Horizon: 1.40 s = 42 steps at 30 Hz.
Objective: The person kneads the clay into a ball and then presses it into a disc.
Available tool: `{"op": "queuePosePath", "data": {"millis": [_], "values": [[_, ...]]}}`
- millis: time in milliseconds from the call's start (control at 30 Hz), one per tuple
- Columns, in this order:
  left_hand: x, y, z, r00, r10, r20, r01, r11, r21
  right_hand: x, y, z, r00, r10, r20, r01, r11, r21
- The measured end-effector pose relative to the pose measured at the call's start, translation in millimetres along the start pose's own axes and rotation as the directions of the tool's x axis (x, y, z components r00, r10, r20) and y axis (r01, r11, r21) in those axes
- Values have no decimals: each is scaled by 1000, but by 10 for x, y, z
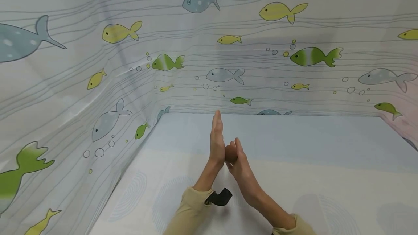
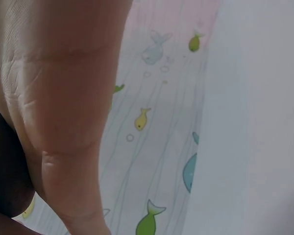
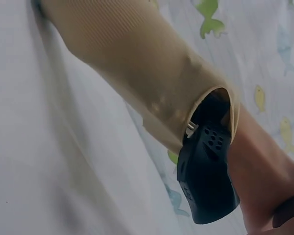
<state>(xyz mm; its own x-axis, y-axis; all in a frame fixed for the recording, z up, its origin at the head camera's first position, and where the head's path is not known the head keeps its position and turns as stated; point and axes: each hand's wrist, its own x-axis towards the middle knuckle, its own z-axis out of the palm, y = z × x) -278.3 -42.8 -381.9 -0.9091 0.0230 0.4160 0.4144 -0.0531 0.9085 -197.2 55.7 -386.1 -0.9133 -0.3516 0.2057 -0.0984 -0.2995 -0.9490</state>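
Observation:
A brown ball [image 1: 231, 154] sits between my two palms, above the table. My left hand [image 1: 217, 140] stands upright with its fingers straight and together, its palm against the ball's left side. From the other side my right hand [image 1: 241, 164] presses on the ball, fingers extended and tilted up to the left. In the left wrist view the dark ball [image 2: 9, 169] shows partly at the left edge, beside the large close-up of the left hand [image 2: 63, 107]. Only a bit of the ball [image 3: 288, 211] appears at the lower right of the right wrist view.
A white and pale-blue table surface [image 1: 294, 140] lies under the hands. Fish-patterned sheeting [image 1: 248, 53] rises behind it and along the left side. A black wrist camera [image 1: 221, 197] sticks out of the left sleeve [image 1: 189, 209], close to the right forearm.

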Motion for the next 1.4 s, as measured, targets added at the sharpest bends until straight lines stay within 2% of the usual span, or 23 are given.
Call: {"op": "queuePosePath", "data": {"millis": [133,267,367,600,800,1133,1400], "values": [[-34,-13,64,999,8,47,-7,1000,-11,27,-29,-35,999,11,-48,-11,1000,0],[-86,-61,167,993,14,120,-13,1000,-13,46,-48,-139,998,-38,-52,38,999,4],[-135,-97,257,986,9,167,-8,1000,-8,66,-59,-232,997,-40,-73,41,999,14],[-322,-86,472,961,-13,275,15,1000,-6,108,-89,-462,980,27,-197,-17,999,51],[-457,-25,614,941,-7,339,1,1000,16,137,-108,-638,959,62,-276,-41,996,82],[-497,107,655,915,-3,403,-9,1000,27,180,-152,-734,957,67,-281,-33,991,127],[-482,233,645,909,-11,417,-4,999,34,229,-120,-808,962,43,-270,-17,995,99]]}}
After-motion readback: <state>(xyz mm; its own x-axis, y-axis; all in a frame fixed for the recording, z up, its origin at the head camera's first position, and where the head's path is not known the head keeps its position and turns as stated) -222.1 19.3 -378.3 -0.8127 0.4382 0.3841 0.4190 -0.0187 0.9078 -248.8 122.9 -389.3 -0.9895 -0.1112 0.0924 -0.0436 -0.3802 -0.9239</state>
